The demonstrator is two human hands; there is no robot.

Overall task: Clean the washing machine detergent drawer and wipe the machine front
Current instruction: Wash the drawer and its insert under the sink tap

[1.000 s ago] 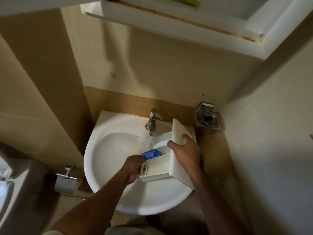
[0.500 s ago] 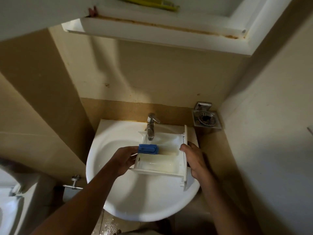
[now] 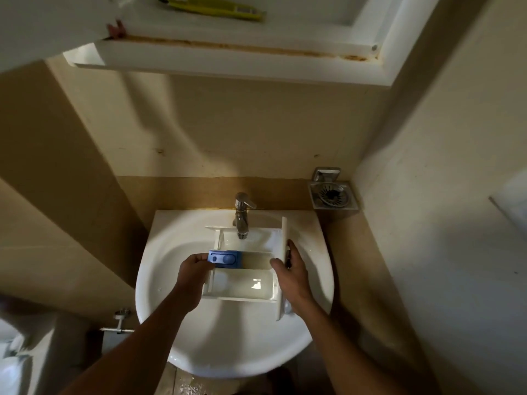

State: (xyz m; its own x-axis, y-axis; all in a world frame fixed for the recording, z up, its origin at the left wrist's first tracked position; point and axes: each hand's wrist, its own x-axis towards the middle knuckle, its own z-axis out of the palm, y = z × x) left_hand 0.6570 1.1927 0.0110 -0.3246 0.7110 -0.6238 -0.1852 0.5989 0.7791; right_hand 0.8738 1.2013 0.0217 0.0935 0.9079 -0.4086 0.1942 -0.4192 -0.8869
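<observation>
The white detergent drawer (image 3: 245,283) is held level over the white sink (image 3: 171,252), its compartments facing up under the chrome tap (image 3: 241,216). A blue insert (image 3: 224,258) sits in its left middle compartment. My left hand (image 3: 192,273) grips the drawer's left end, with fingers next to the blue insert. My right hand (image 3: 291,273) holds the right end at the white front panel (image 3: 283,252). No water stream is visible from the tap. Water pools in the near compartment.
A metal soap holder (image 3: 332,195) hangs on the wall at the right of the sink. A white cabinet (image 3: 228,55) with a yellow item (image 3: 216,7) sits overhead. A valve (image 3: 119,323) and a toilet (image 3: 17,360) are at lower left.
The drawer has been turned from tilted on its side under running water to level with compartments up. The view has tilted upward. Both hands keep their hold.
</observation>
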